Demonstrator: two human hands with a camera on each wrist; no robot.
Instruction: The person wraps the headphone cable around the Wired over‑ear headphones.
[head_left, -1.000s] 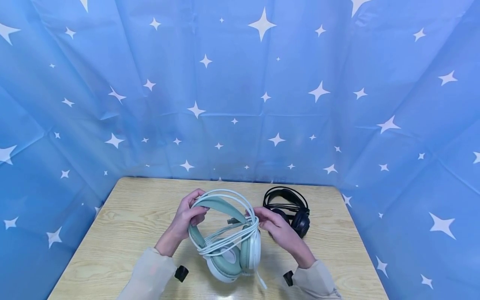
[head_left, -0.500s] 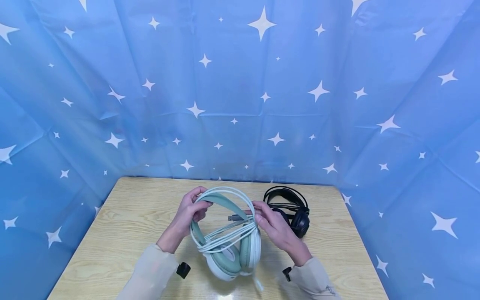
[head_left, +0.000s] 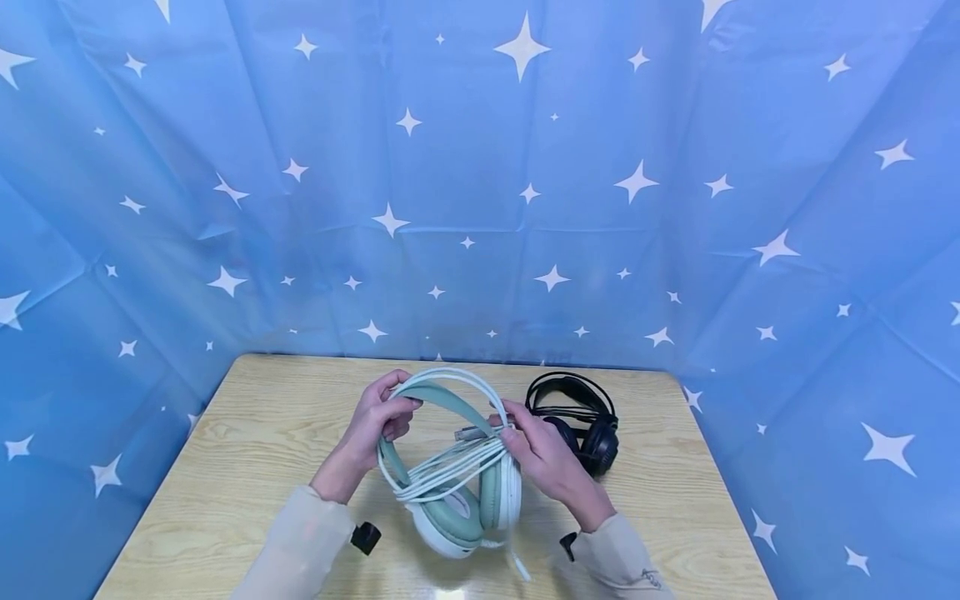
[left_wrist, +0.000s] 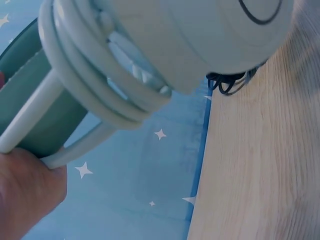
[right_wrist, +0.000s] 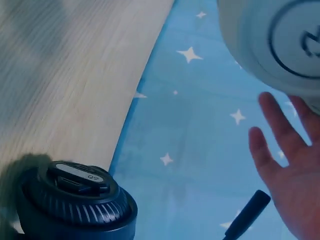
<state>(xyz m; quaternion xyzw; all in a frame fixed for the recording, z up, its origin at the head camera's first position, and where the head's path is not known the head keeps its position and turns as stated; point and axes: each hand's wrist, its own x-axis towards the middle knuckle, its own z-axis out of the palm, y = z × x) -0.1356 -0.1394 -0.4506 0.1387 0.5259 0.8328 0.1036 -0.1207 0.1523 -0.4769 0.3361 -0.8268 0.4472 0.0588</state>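
White and mint-green headphones (head_left: 450,521) are held tilted above the table, earcups toward the person. Their pale cable (head_left: 450,475) is wound in several loops across the headband and earcups, and a USB plug (head_left: 469,433) sticks out of the loops. My left hand (head_left: 371,425) grips the padded headband on its left side; in the left wrist view, part of this hand (left_wrist: 32,192) shows below the headband and cable. With thumb and fingers, my right hand (head_left: 551,458) pinches the right side where cable and headband meet. Its outer fingers (right_wrist: 272,120) stay extended in the right wrist view.
Black headphones (head_left: 602,446) with a bundled black cable lie on the wooden table (head_left: 255,450), just beyond my right hand. A dark stick-like piece (right_wrist: 250,212) shows in the right wrist view. A blue star-patterned curtain (head_left: 480,167) hangs behind the table.
My right hand has shifted slightly up and inward, its thumb now over the cable loops. The headphones have tilted and risen a little. The left hand keeps its grip.
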